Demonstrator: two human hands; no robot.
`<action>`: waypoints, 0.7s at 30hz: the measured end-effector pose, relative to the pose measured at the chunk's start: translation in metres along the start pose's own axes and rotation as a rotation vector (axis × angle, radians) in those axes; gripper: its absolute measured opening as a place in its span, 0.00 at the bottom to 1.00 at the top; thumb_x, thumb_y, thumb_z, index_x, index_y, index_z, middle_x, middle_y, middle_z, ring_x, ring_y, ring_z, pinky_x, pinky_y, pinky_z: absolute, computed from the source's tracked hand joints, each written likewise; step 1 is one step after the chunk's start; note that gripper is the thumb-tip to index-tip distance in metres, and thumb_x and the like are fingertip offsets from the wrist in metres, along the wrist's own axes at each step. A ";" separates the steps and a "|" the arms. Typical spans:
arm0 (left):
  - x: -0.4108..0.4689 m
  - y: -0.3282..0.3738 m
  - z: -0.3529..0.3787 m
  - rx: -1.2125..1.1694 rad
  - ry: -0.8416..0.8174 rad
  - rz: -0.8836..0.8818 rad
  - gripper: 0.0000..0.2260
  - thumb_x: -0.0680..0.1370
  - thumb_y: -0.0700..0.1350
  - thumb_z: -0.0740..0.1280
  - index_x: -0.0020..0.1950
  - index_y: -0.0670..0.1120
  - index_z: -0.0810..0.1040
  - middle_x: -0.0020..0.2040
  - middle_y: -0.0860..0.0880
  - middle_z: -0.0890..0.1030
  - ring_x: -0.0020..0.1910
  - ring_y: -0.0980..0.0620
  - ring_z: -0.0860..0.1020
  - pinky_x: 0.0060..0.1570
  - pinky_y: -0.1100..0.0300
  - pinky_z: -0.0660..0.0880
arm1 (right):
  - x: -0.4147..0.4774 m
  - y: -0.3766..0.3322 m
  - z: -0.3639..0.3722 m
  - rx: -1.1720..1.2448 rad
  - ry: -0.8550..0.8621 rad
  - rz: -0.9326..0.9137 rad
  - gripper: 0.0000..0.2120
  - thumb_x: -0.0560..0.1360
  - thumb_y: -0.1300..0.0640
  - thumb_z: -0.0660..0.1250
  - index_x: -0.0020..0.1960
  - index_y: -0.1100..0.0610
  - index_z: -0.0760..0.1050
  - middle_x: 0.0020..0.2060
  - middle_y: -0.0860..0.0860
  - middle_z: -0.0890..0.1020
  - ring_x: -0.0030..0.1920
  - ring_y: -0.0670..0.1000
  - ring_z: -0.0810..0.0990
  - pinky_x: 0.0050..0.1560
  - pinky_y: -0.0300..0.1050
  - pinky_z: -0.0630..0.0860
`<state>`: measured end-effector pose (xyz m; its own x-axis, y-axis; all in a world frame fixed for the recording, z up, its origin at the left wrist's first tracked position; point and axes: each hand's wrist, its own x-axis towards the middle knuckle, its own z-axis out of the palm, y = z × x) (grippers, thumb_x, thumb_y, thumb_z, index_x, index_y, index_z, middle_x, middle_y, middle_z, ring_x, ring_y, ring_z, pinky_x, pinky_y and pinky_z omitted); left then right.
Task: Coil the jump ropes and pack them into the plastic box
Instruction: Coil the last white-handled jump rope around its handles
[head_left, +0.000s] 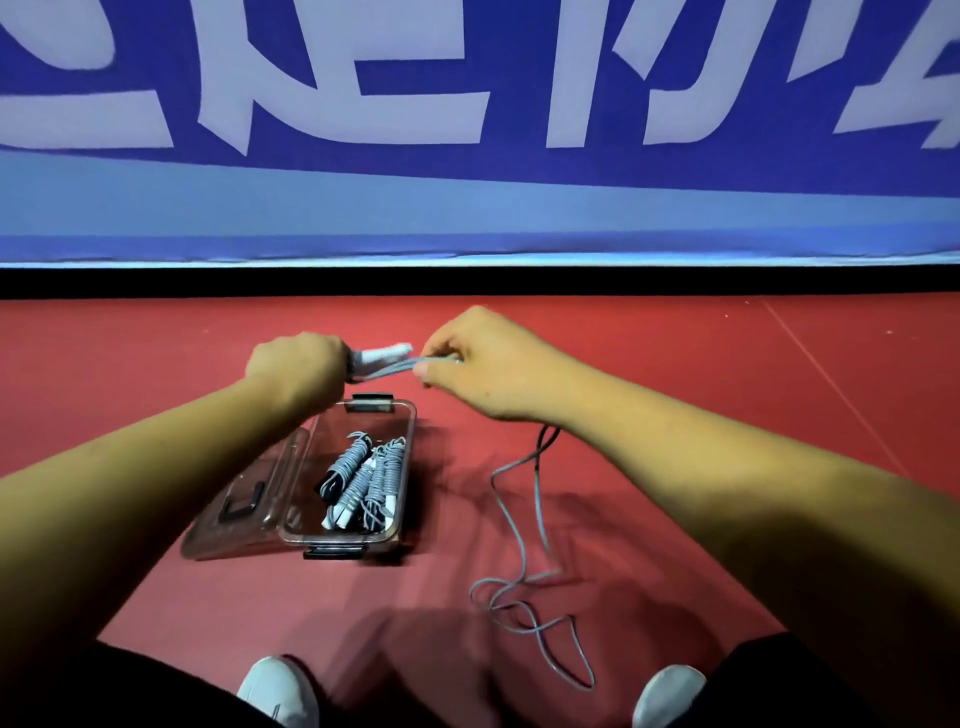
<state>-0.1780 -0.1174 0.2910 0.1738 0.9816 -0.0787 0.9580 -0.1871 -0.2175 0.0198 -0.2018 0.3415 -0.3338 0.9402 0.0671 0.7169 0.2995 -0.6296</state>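
While my left hand (296, 364) clamps curled fingers round the white plastic handle (385, 355) to anchor the coil, the clear plastic box (408, 467) of coiled grey ropes (363, 475) waits open below. My right hand (483, 364) pinches the grey jump rope (395, 366) taut, its slack trailing across the red floor (727, 364).

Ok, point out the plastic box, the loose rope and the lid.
plastic box (371, 423), head view, bare far end
loose rope (521, 558), head view, strand on floor
lid (223, 535), head view, clear panel

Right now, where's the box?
Head view: the box sits open on the red floor, left of centre, below the left hand, its lid at its left.
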 end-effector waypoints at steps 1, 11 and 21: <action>-0.007 0.006 0.002 0.053 -0.040 0.077 0.14 0.76 0.42 0.63 0.60 0.51 0.79 0.53 0.46 0.82 0.51 0.42 0.82 0.43 0.55 0.73 | 0.002 0.002 -0.005 -0.024 0.017 0.017 0.12 0.77 0.57 0.66 0.42 0.64 0.82 0.31 0.60 0.78 0.30 0.48 0.68 0.31 0.43 0.66; -0.059 0.068 -0.038 -0.028 -0.259 0.695 0.13 0.74 0.43 0.67 0.35 0.53 0.64 0.40 0.48 0.79 0.42 0.44 0.77 0.38 0.59 0.67 | 0.010 0.052 -0.039 -0.056 0.193 0.185 0.08 0.77 0.57 0.67 0.45 0.59 0.83 0.31 0.49 0.78 0.30 0.42 0.71 0.29 0.28 0.63; -0.075 0.077 -0.066 -0.720 -0.184 0.647 0.23 0.73 0.56 0.74 0.30 0.44 0.67 0.24 0.52 0.61 0.25 0.53 0.58 0.27 0.57 0.56 | 0.003 0.077 -0.023 0.150 0.070 0.247 0.03 0.75 0.61 0.70 0.46 0.61 0.79 0.32 0.50 0.77 0.26 0.38 0.70 0.32 0.35 0.68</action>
<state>-0.1022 -0.2035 0.3439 0.7336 0.6655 -0.1375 0.6116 -0.5584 0.5605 0.0881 -0.1725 0.3117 -0.1138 0.9921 -0.0530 0.6710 0.0374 -0.7405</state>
